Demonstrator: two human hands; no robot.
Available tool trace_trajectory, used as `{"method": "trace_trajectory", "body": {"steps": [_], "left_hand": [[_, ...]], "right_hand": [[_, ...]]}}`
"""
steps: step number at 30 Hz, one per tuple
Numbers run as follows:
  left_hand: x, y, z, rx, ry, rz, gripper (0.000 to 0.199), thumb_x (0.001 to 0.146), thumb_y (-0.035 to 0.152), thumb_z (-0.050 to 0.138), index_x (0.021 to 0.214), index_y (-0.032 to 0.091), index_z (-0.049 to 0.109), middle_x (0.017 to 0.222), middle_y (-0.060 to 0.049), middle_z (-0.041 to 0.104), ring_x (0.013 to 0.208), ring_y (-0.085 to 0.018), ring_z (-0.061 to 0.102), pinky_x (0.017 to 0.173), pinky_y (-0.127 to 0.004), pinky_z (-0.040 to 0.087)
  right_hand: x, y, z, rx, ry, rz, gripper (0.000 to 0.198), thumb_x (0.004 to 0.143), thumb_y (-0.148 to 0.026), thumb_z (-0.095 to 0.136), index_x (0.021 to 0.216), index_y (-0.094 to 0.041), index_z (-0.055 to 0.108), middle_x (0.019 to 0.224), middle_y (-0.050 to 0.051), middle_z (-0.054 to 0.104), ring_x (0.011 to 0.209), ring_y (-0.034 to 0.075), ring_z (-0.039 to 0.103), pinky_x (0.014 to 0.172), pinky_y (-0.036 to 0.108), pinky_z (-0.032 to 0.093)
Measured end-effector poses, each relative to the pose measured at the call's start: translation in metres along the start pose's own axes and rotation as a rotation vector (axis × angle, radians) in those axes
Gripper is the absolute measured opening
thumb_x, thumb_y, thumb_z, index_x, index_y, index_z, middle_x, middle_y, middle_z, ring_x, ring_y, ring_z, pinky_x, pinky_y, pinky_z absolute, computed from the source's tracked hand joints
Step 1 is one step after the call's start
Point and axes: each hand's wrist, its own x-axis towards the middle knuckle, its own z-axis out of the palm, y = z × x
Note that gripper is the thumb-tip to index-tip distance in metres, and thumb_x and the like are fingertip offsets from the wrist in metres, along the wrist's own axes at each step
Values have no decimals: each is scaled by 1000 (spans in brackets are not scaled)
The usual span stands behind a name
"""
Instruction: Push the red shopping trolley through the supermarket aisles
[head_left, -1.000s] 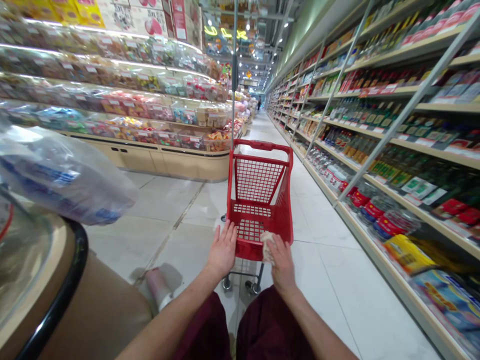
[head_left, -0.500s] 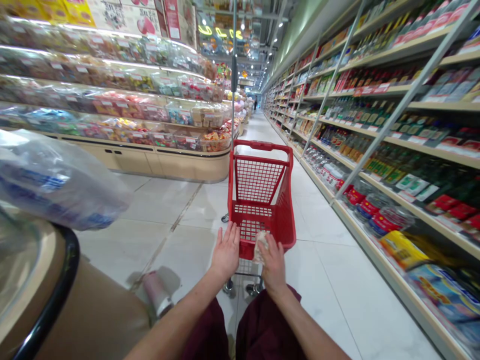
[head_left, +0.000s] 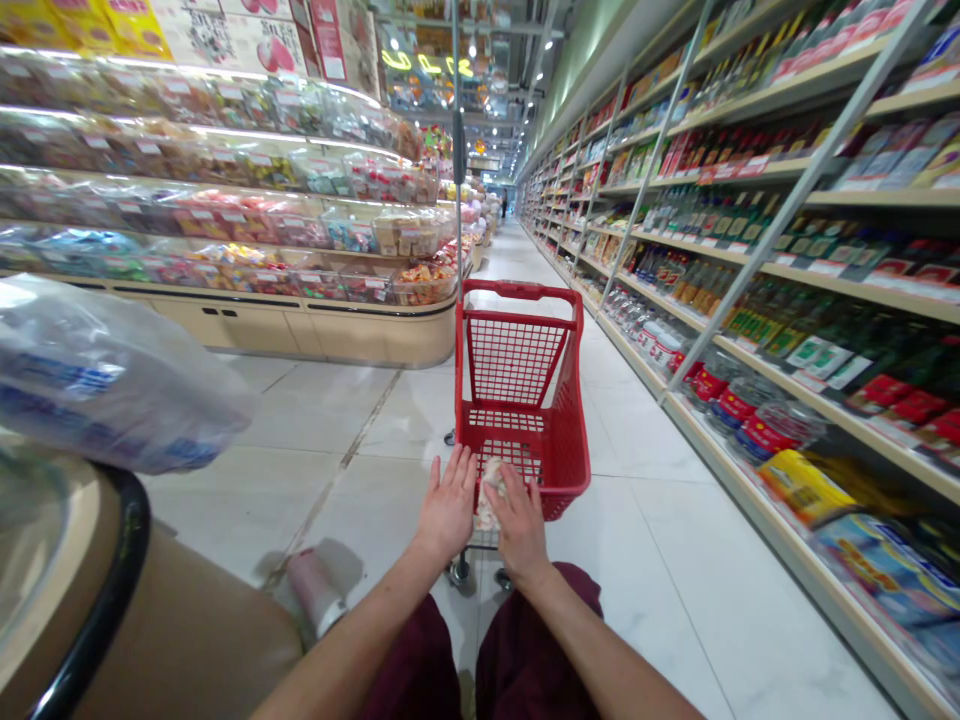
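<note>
Your right hand (head_left: 520,525) grasps a crumpled off-white cloth (head_left: 486,514) at the near rim of a red plastic shopping cart (head_left: 568,435), grid-panelled and standing on white floor tiles (head_left: 660,590), your left hand (head_left: 448,508) open beside it.

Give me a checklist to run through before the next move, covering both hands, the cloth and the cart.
1. Right hand has the pale cloth: ok, held under its fingers at the cart's near edge.
2. Left hand free of any held item: ok, open with fingers extended.
3. Left hand touching the red cart: cannot tell; it overlaps the near left corner in this view.
4. Cart upright: ok.
5. Cart wheels locked: cannot tell; no lock can be made out.
6. Pink-and-white container identified: cannot tell; its label is unreadable.
</note>
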Motion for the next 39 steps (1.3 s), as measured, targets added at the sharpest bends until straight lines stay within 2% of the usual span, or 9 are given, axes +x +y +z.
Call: {"method": "trace_trajectory", "body": {"steps": [3, 9, 14, 17, 21, 25, 29, 33, 39], "left_hand": [[-2, -5, -3, 14, 5, 26, 56, 73, 12, 32, 130, 8, 31, 138, -12, 29, 131, -21, 17, 106, -46, 14], [-7, -16, -7, 6, -16, 1, 58, 70, 8, 33, 128, 8, 34, 138, -11, 31, 130, -19, 20, 106, -46, 13], [-8, -21, -8, 30, -18, 14, 59, 69, 10, 34, 128, 10, 34, 138, -10, 31, 130, -19, 19, 106, -46, 13], [-8, -20, -8, 47, -13, 7, 60, 69, 9, 34, 129, 10, 33, 138, -10, 31, 130, -19, 18, 106, -46, 13], [-8, -16, -5, 26, -13, -21, 58, 71, 10, 34, 129, 9, 32, 138, -11, 30, 130, -20, 18, 106, -47, 13], [-5, -20, -8, -3, -11, 19, 52, 75, 15, 36, 127, 9, 36, 137, -12, 33, 130, -21, 17, 106, -47, 13], [11, -34, -19, -74, -32, 172, 31, 83, 29, 37, 105, 19, 56, 127, -7, 48, 128, -20, 26, 106, -48, 12], [27, -35, -23, -66, -75, 195, 27, 85, 29, 38, 77, 19, 63, 91, -3, 66, 117, -18, 42, 106, -46, 14], [24, 14, -15, -87, -11, 160, 28, 85, 26, 37, 78, 17, 62, 80, -3, 65, 101, -17, 51, 107, -47, 10]], "right_hand": [[-2, 11, -11, 6, -30, -61, 42, 78, -2, 38, 111, -23, 53, 130, 11, 43, 125, 19, 30, 99, 48, 22], [-41, 100, -67, -39, -120, -134, 42, 81, -2, 33, 111, -23, 53, 131, 11, 42, 123, 18, 33, 97, 47, 28], [22, 142, -48, -96, -151, -14, 41, 79, -3, 34, 106, -22, 57, 127, 7, 47, 118, 18, 41, 96, 46, 32], [41, 140, -40, -96, -144, 94, 41, 77, -2, 35, 105, -20, 58, 126, 10, 47, 112, 21, 47, 92, 46, 36], [-10, 98, -49, 7, -76, 19, 43, 78, -4, 34, 112, -23, 54, 131, 8, 42, 115, 20, 44, 89, 40, 42], [-46, 72, -56, 16, -92, 5, 49, 78, -2, 31, 116, -25, 51, 132, 8, 40, 119, 19, 39, 94, 46, 36], [-26, 89, -43, 1, 17, 90, 41, 81, -6, 32, 111, -21, 55, 130, 10, 43, 119, 21, 39, 92, 45, 38], [-17, 107, -27, 33, 26, 90, 40, 81, -8, 33, 112, -23, 54, 134, 5, 38, 122, 20, 35, 95, 42, 37], [-9, 157, -33, -48, -86, 123, 40, 78, -8, 33, 105, -20, 59, 128, 6, 45, 118, 22, 40, 93, 43, 37]]}}
